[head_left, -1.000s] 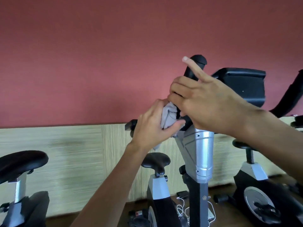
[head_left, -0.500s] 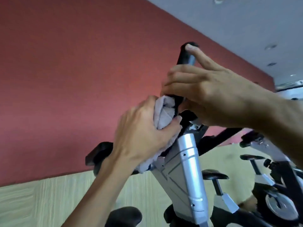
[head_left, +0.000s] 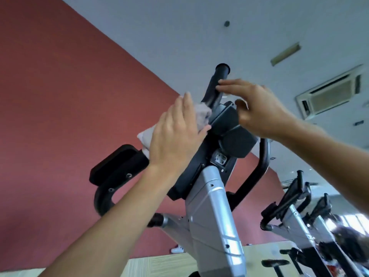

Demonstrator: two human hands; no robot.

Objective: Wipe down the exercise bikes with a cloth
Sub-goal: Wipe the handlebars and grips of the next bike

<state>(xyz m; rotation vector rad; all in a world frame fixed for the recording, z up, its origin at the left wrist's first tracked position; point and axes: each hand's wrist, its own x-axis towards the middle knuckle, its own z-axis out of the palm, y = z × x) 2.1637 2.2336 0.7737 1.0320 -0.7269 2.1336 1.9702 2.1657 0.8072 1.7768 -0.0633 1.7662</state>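
I look up at an exercise bike with a silver column and a black console housing. My left hand presses a grey cloth with straight fingers against the base of the upright black handlebar grip. Part of the cloth sticks out to the left of the hand. My right hand hovers just right of the grip with fingers extended; its fingertips reach the grip's side and hold nothing.
A black padded armrest and a curved bar jut out at the left of the bike. More exercise bikes stand in a row at the right. Behind is a red wall; above, a ceiling with an air vent.
The view has tilted sharply upward toward the ceiling. My right hand has let go of the grip and opened. My left hand has flattened on the cloth.
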